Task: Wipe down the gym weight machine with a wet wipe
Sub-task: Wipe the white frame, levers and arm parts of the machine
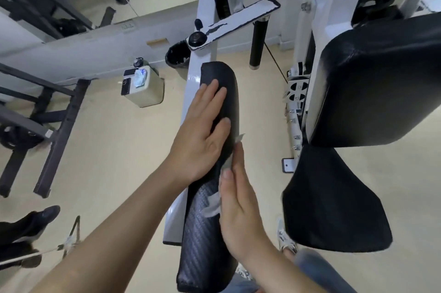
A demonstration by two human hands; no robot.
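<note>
Open floor [112, 154] left of arm pad [205, 233]; seat cushion [334, 197] crowds right; white lever [238, 18] blocks far end.

1. One view only — a wide-angle camera worn on the person's head, facing forward and steeply down onto the long black pad [224, 71] of the weight machine [191, 87].
2. It sits close: the pad runs from the lower edge up through the middle of the view.
3. Floor [114, 149] shows left of the pad, seat cushions [372, 83] right of it — both bowed by the lens.
</note>
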